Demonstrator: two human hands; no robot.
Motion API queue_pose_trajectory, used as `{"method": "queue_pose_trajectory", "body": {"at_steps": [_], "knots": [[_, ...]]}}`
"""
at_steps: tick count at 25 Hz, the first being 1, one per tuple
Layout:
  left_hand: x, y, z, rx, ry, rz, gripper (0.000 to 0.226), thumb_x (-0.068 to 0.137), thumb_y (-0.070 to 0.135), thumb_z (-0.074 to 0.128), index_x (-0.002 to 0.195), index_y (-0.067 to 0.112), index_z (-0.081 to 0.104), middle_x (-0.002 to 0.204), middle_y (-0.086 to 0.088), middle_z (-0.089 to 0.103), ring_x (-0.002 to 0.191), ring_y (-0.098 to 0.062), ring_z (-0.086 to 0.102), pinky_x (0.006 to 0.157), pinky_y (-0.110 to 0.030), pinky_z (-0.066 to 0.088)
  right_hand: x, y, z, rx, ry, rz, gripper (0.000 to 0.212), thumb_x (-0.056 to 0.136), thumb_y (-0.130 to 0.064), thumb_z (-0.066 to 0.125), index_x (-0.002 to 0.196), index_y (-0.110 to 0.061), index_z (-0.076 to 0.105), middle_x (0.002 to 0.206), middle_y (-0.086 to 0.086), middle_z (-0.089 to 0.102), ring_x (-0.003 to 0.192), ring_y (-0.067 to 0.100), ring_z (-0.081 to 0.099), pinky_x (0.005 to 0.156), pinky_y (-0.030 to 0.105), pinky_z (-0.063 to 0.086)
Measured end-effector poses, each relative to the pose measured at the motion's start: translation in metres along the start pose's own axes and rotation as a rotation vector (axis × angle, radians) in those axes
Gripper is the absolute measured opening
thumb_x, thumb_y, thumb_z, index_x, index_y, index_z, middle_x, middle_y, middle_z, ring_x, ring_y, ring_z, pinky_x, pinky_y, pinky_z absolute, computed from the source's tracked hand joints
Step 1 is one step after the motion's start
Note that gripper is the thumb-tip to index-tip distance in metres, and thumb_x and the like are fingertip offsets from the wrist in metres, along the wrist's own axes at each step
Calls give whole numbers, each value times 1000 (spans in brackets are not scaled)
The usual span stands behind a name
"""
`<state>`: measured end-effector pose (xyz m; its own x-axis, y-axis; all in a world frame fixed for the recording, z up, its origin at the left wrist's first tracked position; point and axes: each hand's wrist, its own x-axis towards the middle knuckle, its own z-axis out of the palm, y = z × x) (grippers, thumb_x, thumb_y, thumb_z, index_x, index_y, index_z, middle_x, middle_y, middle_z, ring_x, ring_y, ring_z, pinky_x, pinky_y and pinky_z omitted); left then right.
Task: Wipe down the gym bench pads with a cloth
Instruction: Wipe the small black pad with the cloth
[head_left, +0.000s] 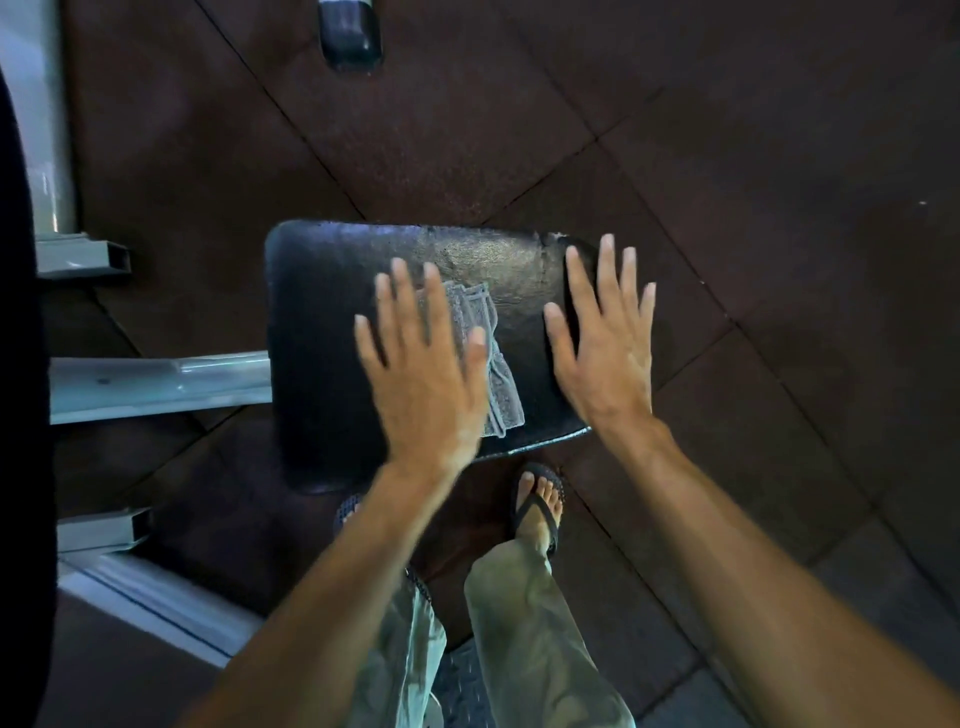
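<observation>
The left hand (423, 374) is spread flat, fingers splayed, over the folded grey cloth (491, 358), gripping nothing. The right hand (605, 343) is likewise flat and empty, at the right edge of the black bench pad (322, 322), where the cloth lies mid-pad.

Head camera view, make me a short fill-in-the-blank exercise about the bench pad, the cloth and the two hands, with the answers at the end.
1. The grey cloth lies on the black bench ____.
2. The hand partly covering the cloth is the ____ hand.
3. The right hand is spread flat near the pad's ____ edge, apart from the cloth.
4. Both hands have their fingers ____, not closed in a fist.

Answers: pad; left; right; open
</observation>
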<state>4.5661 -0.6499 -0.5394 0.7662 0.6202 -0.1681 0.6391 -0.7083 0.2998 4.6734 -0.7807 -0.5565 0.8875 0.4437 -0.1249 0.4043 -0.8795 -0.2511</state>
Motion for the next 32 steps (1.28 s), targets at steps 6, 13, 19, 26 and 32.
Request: {"method": "queue_pose_trajectory", "body": {"at_steps": [6,13,19,26,32], "knots": [[34,-6,12,115,-65,27,58,105,41,13,157,19,5,167,-9,-1,155,-25,-1,125,-53,3,-3,6,9,-33,-5,-13,58,104,-46,27,157,-26,18,167,6,8,155,26,5,125,48,11],[-38,-50,6,180,-62,29,60,106,38,21,157,9,8,166,-17,1,154,-33,2,124,-55,16,-3,-1,11,-62,17,29,59,103,-46,26,157,-25,17,167,6,7,155,27,7,125,47,13],[54,-25,0,196,-106,322,55,106,32,22,157,16,9,166,-12,4,154,-29,3,125,-51,15,-4,5,11,-29,34,-3,58,103,-46,29,157,-26,18,167,5,9,155,26,9,125,47,16],[-4,-79,-9,162,-34,-28,59,105,38,17,157,11,9,166,-14,2,154,-30,0,124,-52,17,-3,3,11,-43,50,20,58,103,-45,30,157,-26,19,167,4,10,155,25,9,125,46,16],[-10,0,16,136,-127,386,56,105,34,23,157,17,14,166,-11,9,154,-28,6,124,-50,19,-5,8,12,-32,57,-6,58,103,-44,32,156,-25,21,167,5,11,154,25,10,125,46,17]]}}
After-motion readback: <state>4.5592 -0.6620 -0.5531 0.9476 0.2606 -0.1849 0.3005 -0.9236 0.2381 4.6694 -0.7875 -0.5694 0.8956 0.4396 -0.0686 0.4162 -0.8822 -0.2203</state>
